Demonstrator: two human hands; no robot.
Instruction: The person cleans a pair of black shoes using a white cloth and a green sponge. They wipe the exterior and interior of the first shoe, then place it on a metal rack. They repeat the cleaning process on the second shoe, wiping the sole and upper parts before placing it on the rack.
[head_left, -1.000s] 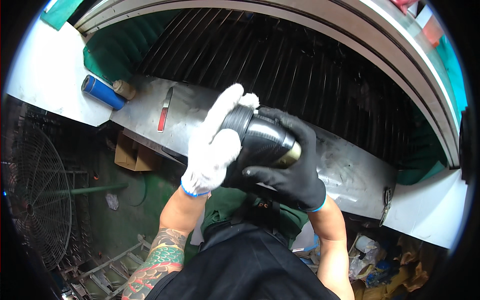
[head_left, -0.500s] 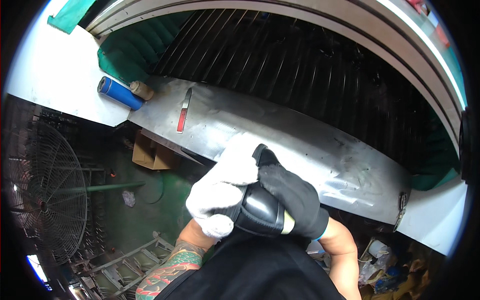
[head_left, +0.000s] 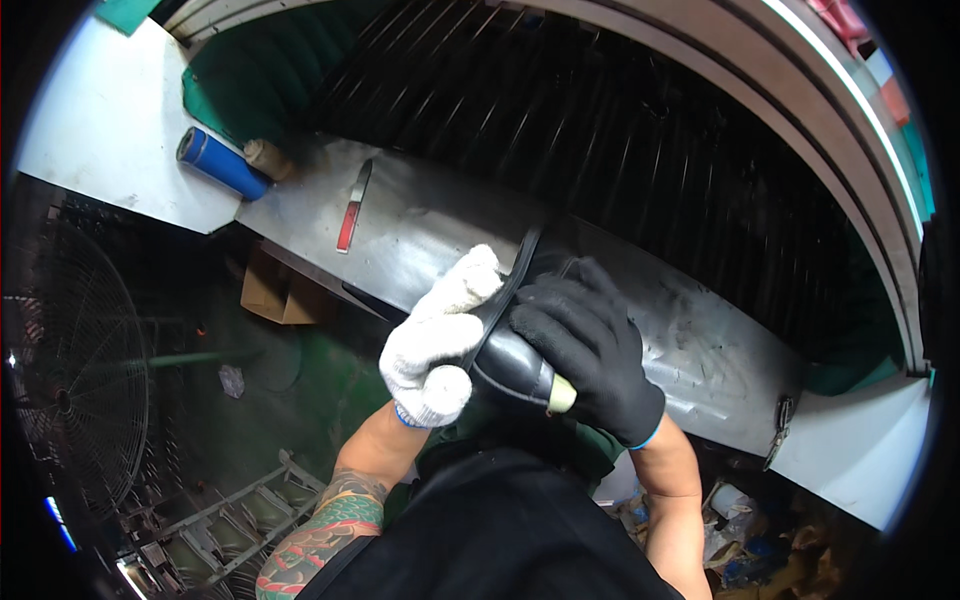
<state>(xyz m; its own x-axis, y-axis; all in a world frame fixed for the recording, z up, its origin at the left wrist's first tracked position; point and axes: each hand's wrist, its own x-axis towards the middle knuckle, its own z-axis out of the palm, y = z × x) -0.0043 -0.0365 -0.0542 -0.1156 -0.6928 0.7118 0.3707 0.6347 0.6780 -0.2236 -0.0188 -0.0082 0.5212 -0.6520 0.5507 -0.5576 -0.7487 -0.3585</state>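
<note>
Gloved fingers [head_left: 470, 290] gripping black cylinder [head_left: 510, 355], blue tube [head_left: 222, 164] behind

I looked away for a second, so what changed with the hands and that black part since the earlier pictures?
Both hands brought the black cylindrical part down from over the metal ledge toward the body. The left hand in its white glove and the right hand in its black glove kept their grip. The red-handled knife and blue cylinder stayed put.

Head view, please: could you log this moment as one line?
left hand: grips black cylinder | right hand: grips same cylinder | behind: metal sheet, red-handled knife
</note>
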